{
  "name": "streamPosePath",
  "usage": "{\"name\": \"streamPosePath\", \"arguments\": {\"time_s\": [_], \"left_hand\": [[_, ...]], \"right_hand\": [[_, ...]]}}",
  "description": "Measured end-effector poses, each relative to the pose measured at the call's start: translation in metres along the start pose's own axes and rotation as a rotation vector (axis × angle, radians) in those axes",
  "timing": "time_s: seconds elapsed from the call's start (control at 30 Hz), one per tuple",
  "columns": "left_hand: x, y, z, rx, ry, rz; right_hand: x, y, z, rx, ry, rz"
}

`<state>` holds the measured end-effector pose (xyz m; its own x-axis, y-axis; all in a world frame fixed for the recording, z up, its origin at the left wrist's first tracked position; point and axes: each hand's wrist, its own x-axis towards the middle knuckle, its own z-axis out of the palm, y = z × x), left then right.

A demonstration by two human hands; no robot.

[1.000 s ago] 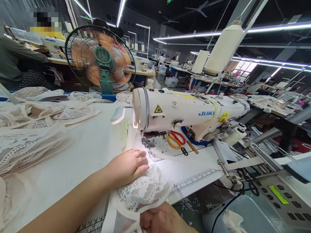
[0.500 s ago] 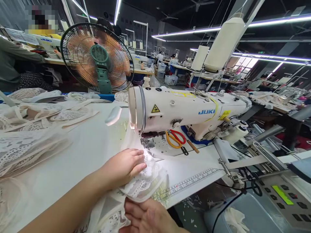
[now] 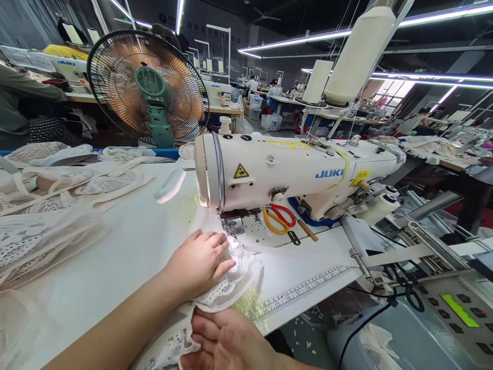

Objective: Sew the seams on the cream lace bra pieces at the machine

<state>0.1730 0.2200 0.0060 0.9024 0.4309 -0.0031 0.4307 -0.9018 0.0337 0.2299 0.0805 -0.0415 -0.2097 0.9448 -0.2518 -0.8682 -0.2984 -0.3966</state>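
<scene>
White lace fabric [image 3: 227,285] runs from under the head of a JUKI sewing machine [image 3: 269,167] towards me, over the table's front edge. My left hand [image 3: 200,262] lies flat on it just in front of the needle area, fingers stretched forward and thumb apart. Below, palm up, my right hand [image 3: 231,334] has its fingers curled at the lace's near edge, with a fold against them. Its fingertips are partly hidden by the fabric. The needle and presser foot are hard to make out.
Scissors [image 3: 278,218] with red and yellow handles, a dark blade [image 3: 294,237] and a wooden-handled tool [image 3: 307,230] lie by the machine bed. Lace pieces [image 3: 34,236] pile up at left. A fan [image 3: 150,85] stands behind; a control panel [image 3: 458,308] sits at right.
The view has shifted slightly. My left hand's fingers are spread a little more on the lace. My right hand has moved slightly left with the near edge, and the lace has shifted slightly towards the machine.
</scene>
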Motion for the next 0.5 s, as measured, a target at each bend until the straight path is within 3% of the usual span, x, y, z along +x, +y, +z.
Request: {"name": "streamPosePath", "arguments": {"time_s": [0.23,0.5], "left_hand": [[0.005,-0.005,0.001,0.129,0.025,-0.055],[0.005,-0.011,0.003,0.136,-0.095,-0.068]], "right_hand": [[0.006,-0.004,0.0,-0.012,-0.058,-0.065],[0.013,-0.004,0.004,-0.075,-0.03,-0.091]]}}
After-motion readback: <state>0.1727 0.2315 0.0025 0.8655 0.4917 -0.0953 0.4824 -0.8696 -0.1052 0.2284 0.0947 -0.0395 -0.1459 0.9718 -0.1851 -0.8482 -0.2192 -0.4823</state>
